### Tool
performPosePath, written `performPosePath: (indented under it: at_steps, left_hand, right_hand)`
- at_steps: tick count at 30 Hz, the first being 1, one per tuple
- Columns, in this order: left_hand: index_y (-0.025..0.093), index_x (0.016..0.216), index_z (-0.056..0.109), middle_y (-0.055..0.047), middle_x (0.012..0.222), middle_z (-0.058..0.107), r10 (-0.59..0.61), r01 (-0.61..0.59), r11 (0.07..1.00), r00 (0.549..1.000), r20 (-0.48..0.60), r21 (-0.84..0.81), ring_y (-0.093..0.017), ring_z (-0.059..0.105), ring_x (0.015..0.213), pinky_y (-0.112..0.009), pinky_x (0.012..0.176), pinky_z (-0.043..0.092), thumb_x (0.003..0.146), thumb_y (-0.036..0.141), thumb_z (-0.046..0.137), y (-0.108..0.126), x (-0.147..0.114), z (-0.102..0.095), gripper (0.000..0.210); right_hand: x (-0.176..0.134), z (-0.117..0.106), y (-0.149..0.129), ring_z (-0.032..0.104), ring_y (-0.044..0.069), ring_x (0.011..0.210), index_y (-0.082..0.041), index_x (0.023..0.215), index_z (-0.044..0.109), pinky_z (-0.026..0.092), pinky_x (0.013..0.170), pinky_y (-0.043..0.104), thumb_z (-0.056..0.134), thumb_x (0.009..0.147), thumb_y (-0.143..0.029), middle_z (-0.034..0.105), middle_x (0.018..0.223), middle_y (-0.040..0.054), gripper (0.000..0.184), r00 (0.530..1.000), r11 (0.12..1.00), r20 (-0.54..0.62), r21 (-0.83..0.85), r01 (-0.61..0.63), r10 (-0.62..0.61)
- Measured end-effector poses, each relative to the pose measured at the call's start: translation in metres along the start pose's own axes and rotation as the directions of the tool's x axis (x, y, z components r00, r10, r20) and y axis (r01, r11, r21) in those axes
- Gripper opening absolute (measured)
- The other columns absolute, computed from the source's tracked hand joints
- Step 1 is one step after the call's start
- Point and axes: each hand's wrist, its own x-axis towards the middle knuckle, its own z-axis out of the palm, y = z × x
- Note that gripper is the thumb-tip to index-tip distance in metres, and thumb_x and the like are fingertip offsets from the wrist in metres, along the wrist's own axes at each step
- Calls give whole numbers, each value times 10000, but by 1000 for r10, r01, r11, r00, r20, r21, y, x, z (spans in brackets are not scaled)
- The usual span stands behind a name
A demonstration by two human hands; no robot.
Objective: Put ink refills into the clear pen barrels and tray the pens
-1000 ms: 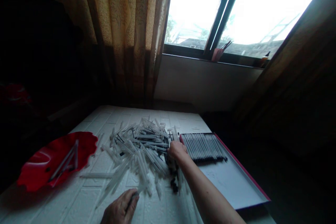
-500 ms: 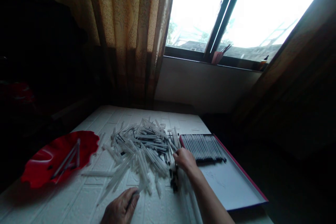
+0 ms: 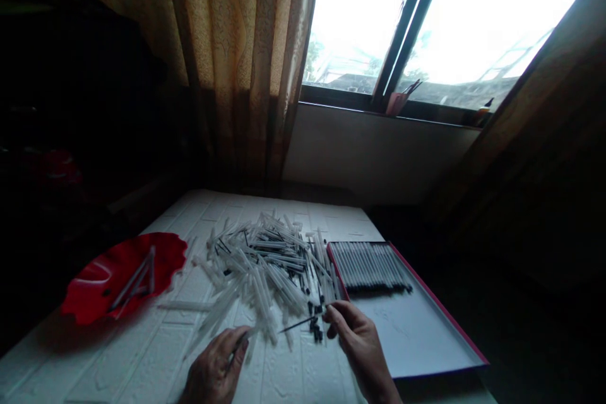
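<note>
My left hand (image 3: 215,363) is closed at the front of the table, pinching a clear pen barrel (image 3: 253,332) whose end sticks out past the fingertips. My right hand (image 3: 356,339) is closed on a thin dark pen refill (image 3: 298,324), which points left toward that barrel, apart from it. Small black caps (image 3: 316,329) lie loose beneath the refill. Beyond both hands spreads a heap of clear pen barrels (image 3: 265,281) mixed with dark refills (image 3: 279,246). Right of it, a shallow red-rimmed box (image 3: 426,341) holds a row of pens (image 3: 372,265) with black ends toward me.
A red wavy-rimmed dish (image 3: 89,293) with a few pens (image 3: 137,278) sits at the left. The white brick-patterned table (image 3: 142,360) ends in front of a wall and a window. A pink holder (image 3: 396,103) stands on the sill.
My right hand has come back from the right side of the heap toward me, now with a refill in its fingers. My left hand has stayed nearly in place with the barrel.
</note>
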Motion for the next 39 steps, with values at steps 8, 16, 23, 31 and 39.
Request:
performPosePath:
  at_steps: [8,16,23,31,39]
  left_hand:
    - [251,1123,649,-43,950,773,60,-62,996,998,25,66,-179,740,868,-249,818,586,991,366,452,0,-2,-2,264]
    - [246,1077,637,-27,875,764,106,-104,994,993,-50,46,-161,740,792,-223,753,589,994,332,452,17,10,-8,220]
    - [230,1069,625,-27,864,760,149,-145,987,987,-55,71,-155,739,781,-229,742,593,1013,341,413,19,12,-8,246]
    - [226,1067,614,-18,838,762,205,-202,974,979,-17,101,-157,737,754,-253,701,591,1033,328,361,25,14,-11,275]
    - [223,1067,609,-10,821,766,247,-247,961,969,14,125,-160,732,716,-269,668,577,1039,313,340,32,13,-11,285]
  right_hand:
    - [-8,4,-13,563,139,500,-166,811,718,405,388,198,721,756,-535,659,610,29,373,997,994,-53,94,56,-51]
    - [-10,6,-18,597,159,550,-158,788,713,513,508,250,722,741,-542,688,649,47,387,994,995,-72,51,87,-83]
    - [-8,5,-16,599,162,550,-160,792,721,517,515,255,724,739,-534,693,654,45,378,990,994,-98,26,109,-106]
    - [-14,18,-9,616,168,536,-159,796,772,523,488,245,746,723,-534,703,639,60,383,997,996,26,57,71,-73]
    - [-31,44,6,709,209,693,-223,903,775,567,634,267,567,904,-321,746,806,82,230,917,906,247,-212,365,-312]
